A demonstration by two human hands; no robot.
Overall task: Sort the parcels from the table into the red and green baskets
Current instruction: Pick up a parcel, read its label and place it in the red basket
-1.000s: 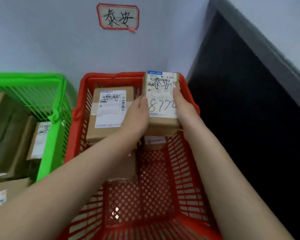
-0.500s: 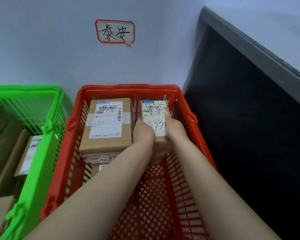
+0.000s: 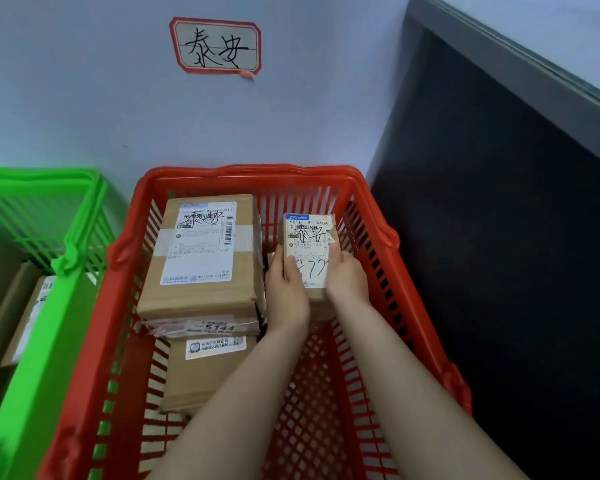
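A small cardboard parcel with a white label and handwritten characters is inside the red basket, at its far right. My left hand grips the parcel's left side and my right hand grips its right side. Beside it on the left lies a larger cardboard parcel, stacked on other parcels. The green basket stands to the left of the red one and holds brown boxes.
A red-framed paper sign with handwritten characters hangs on the blue-grey wall above the red basket. A dark panel with a grey edge rises right of the basket. The basket's near floor shows bare red mesh.
Both hands lowered the small parcel from above the red basket's rim down into the basket, beside the larger parcel. The camera view has tilted down and nearer.
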